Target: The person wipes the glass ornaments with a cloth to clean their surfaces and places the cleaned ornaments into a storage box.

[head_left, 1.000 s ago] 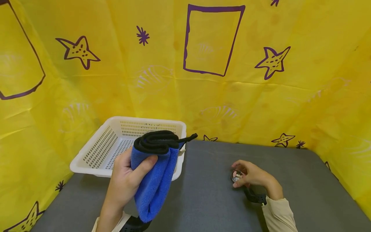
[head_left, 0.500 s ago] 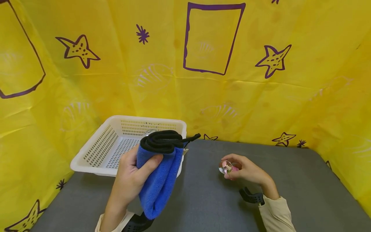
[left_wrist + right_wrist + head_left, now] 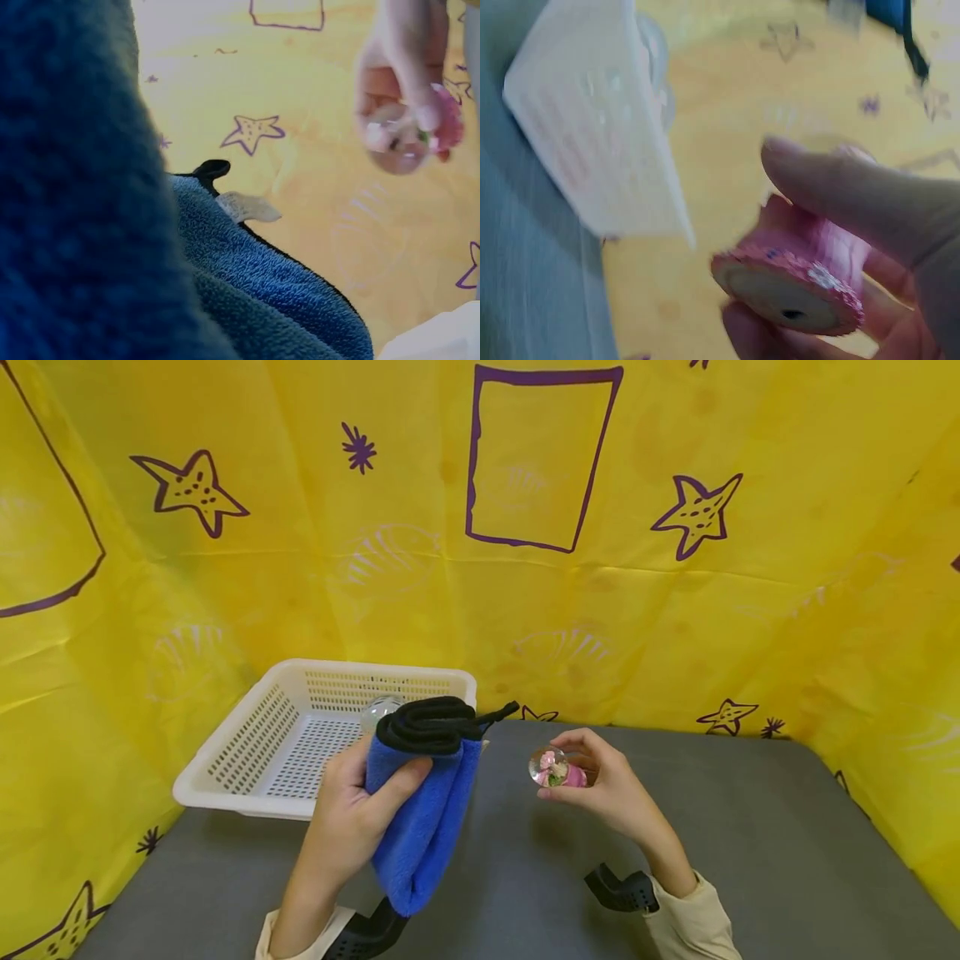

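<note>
My left hand [image 3: 352, 814] grips a folded blue cloth [image 3: 431, 827] with black edging and a black hanging loop, held up in front of the basket's right side. In my right hand [image 3: 611, 781] is a small snow globe [image 3: 549, 767], pinched between thumb and fingers above the table. Pink and green shapes show inside its clear ball, which points left. The right wrist view shows its pink base [image 3: 787, 289], with a pale, flat underside and a dark spot. Cloth and snow globe are apart.
A white plastic basket [image 3: 191, 789] stands at the back left of the grey table [image 3: 525, 893]. A clear round thing [image 3: 381, 710] is inside, partly hidden by the cloth. Yellow patterned sheeting [image 3: 405, 610] surrounds the table.
My right hand has lifted the snow globe off the table and brought it left, tilting its ball leftward. My left hand has shifted slightly right with the cloth, uncovering the clear round thing.
</note>
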Tool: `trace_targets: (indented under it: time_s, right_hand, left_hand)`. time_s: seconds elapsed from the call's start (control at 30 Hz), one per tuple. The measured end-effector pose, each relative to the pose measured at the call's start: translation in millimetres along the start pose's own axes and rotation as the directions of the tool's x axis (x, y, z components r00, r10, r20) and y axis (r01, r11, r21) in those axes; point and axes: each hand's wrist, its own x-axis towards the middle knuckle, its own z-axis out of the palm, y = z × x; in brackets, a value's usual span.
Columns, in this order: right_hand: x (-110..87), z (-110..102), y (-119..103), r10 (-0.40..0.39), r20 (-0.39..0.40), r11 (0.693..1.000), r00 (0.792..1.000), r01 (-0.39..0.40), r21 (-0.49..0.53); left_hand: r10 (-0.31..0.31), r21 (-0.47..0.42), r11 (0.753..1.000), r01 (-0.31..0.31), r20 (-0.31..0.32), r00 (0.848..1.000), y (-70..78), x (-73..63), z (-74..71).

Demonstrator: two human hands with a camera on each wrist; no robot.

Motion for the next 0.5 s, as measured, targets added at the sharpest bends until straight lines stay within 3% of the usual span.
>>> trace_targets:
  time_s: [0.13, 0.3, 0.5]
  right_hand:
    - [-3.3, 12.3, -18.2, -0.071, -0.044, 0.997, 0.996, 0.071, -0.012]
    - [-7.4, 21.7, -32.4, -0.1, -0.005, 0.992, 0.995, 0.1, 0.079]
    - [-11.9, 26.4, -40.4, -0.13, 0.003, 0.985, 0.992, 0.128, 0.118]
  left_hand:
    - [-0.007, 0.015, 1.0, 0.007, 0.024, 1.0, -3.2, 1.0, 4.1]
    - [-0.01, 0.041, 0.999, 0.007, 0.078, 0.997, -6.9, 2.0, 9.5]
    - [-0.007, 0.065, 0.998, -0.004, 0.17, 0.985, -10.6, 2.4, 17.2]
